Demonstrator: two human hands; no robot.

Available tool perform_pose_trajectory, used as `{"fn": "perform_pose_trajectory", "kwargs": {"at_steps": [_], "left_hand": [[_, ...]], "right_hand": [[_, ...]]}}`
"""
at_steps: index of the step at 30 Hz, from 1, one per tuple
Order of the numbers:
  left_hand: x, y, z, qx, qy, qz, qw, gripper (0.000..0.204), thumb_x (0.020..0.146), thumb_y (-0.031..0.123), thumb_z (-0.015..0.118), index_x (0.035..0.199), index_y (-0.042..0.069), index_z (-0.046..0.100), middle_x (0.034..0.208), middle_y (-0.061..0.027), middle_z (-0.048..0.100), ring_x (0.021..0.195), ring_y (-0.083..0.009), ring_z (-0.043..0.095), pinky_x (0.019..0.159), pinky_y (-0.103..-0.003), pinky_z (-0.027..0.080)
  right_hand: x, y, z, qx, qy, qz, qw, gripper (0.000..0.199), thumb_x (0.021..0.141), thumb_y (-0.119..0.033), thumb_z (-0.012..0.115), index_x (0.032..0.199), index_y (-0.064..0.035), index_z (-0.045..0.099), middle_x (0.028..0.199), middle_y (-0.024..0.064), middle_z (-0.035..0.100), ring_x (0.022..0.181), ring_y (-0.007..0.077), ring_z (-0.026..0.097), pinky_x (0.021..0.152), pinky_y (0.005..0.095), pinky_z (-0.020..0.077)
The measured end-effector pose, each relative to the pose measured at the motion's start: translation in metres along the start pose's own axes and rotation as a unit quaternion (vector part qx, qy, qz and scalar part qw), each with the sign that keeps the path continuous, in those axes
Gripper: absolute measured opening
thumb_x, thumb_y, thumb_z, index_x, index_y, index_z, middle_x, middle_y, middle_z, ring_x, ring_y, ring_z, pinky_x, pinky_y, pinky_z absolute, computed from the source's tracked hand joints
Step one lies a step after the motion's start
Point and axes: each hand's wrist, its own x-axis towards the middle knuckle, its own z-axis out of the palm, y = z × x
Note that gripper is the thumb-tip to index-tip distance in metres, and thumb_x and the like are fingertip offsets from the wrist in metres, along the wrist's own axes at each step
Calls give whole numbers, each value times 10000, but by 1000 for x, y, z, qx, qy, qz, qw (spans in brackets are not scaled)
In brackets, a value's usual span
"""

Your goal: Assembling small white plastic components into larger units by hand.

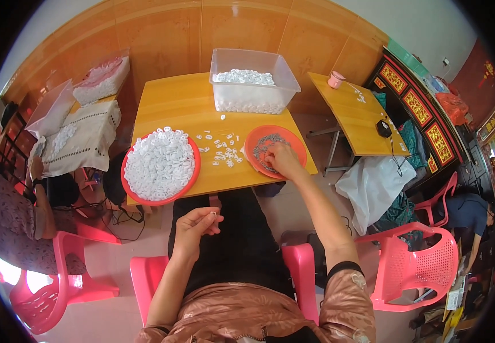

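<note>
My left hand (pixel 197 227) is raised over my lap, thumb and fingers pinched on a small white plastic piece, of which only an edge shows. My right hand (pixel 284 160) reaches into a shallow orange-red plate (pixel 298 142) of small grey metal parts (pixel 263 150). Its fingertips are drawn together among the parts, and what they hold is too small to make out. On the left of the table, a round red basin (pixel 195 175) is heaped with white plastic pieces (pixel 160 163) with holes. Several loose white pieces (pixel 224 153) lie between basin and plate.
A clear plastic bin (pixel 256 96) of white pieces stands at the back of the yellow table (pixel 170 103). Another yellow table (pixel 359 123) is at right, beside a pink chair (pixel 416 266). At left, a person (pixel 16 217) sits by a cloth-covered table (pixel 87 134); another person bends at far right.
</note>
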Motion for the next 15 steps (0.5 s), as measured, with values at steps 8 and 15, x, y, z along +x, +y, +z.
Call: {"fn": "perform_pose_trajectory", "kwargs": {"at_steps": [8, 15], "left_hand": [[2, 3, -8, -103, 25, -23, 994, 134, 880, 151, 595, 974, 55, 602, 914, -95, 675, 646, -90, 616, 607, -196, 469], [-4, 21, -4, -87, 55, 23, 994, 121, 884, 140, 586, 967, 54, 566, 924, -113, 673, 673, -115, 639, 614, -209, 485]], "right_hand": [[-5, -30, 7, 41, 115, -72, 990, 127, 789, -100, 614, 831, 14, 579, 728, 161, 595, 725, 332, 592, 651, 403, 475], [-69, -150, -6, 477, -31, -19, 878, 66, 829, -36, 634, 885, -1, 627, 762, 32, 634, 634, 59, 573, 559, 224, 457]]}}
